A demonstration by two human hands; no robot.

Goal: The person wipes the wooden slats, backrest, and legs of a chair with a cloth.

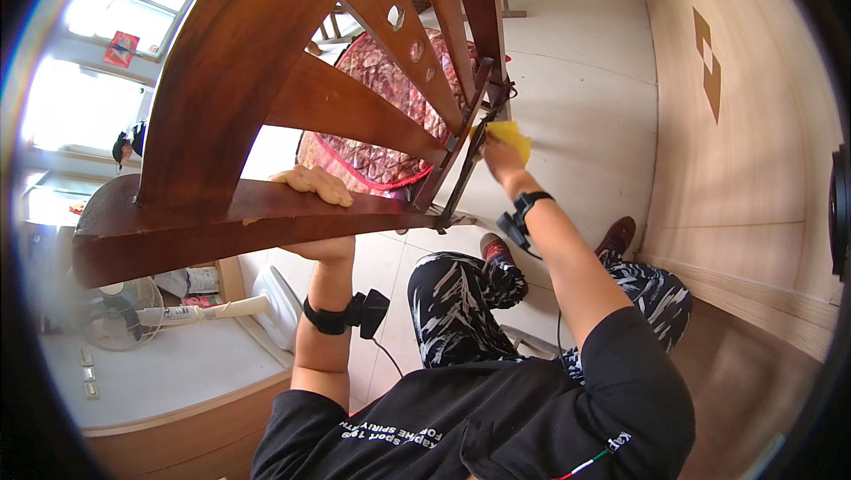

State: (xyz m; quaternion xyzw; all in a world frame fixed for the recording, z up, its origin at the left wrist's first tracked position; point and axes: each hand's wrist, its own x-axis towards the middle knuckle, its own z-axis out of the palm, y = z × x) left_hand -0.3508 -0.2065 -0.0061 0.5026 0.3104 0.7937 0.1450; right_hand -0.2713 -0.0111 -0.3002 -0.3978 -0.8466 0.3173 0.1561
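Note:
A reddish-brown wooden chair [199, 81] with a fan-like slatted back is tipped up in front of me. My left hand [315, 186] is wrapped round its lower wooden rail, fingers over the top and the palm side below. My right hand [503, 161] is closed on a yellow cloth [514, 136], held against a narrow dark strip [465, 177] along the chair's end. Loose dark bits stick out from that strip. Part of the right fingers is hidden by the cloth and the hand itself.
Behind the slats lies a pink-red quilted cushion [377, 72]. A white standing fan [133, 316] is at the left by a pale-topped cabinet [204, 382]. A light wooden panel [736, 125] rises along the right. Pale floor tiles [585, 81] run between, with my shoes on them.

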